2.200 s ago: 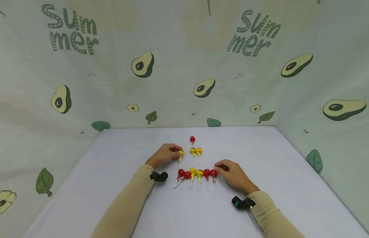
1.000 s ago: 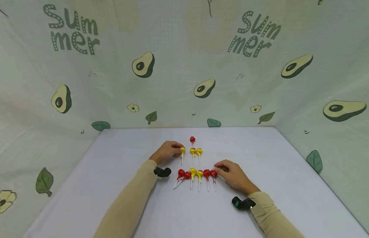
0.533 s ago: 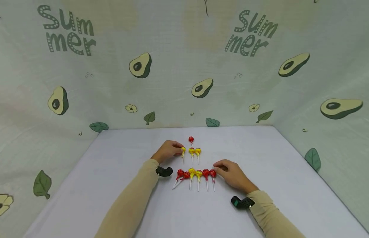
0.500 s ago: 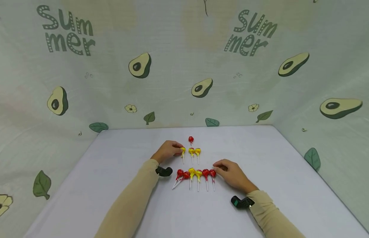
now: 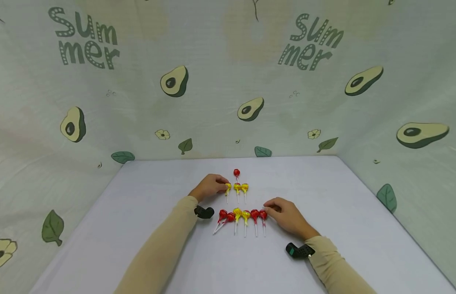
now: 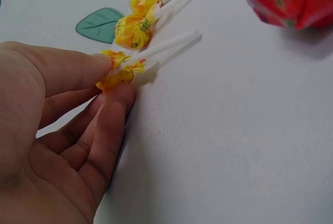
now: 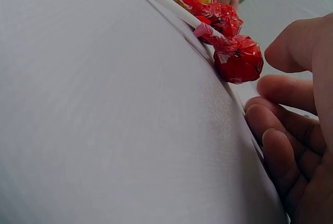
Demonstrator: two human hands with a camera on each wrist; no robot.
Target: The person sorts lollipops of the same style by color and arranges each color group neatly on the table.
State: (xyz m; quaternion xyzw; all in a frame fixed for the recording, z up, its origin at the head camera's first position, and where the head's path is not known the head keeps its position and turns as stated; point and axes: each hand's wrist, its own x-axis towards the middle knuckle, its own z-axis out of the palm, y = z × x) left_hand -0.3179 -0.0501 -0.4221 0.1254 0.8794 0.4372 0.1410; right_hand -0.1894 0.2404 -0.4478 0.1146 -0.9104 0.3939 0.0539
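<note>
Lollipops lay in three rows on the white tabletop (image 5: 147,228), and the one in hand was a yellow lollipop (image 5: 228,187) at the left end of the middle row, just beside two more yellow lollipops (image 5: 241,187). The left hand (image 5: 209,187) pinched its wrapped head, and the left wrist view showed the thumb above and the fingers (image 6: 112,130) below, curled and pressed close on the crinkled yellow wrapper (image 6: 120,71), while its white stick (image 6: 166,44) pointed away across the cloth. A single red lollipop (image 5: 236,172) lay beyond the middle row, nearest the back wall. The near row (image 5: 242,215) held six lollipops side by side with their sticks pointing toward the person: two red on the left, two yellow in the middle, two red on the right. The right hand (image 5: 288,216) rested on the tabletop at the right end of that row, its fingers loosely curled and holding nothing; from the right wrist camera the thumb and fingertips (image 7: 281,91) sat just beside the end red lollipop (image 7: 238,60), and whether they touched it could not be told. Both arms wore beige sleeves (image 5: 158,253) with a dark band at each wrist. An avocado-print cloth (image 5: 176,79) reading "Summer" hung behind and at both sides.
</note>
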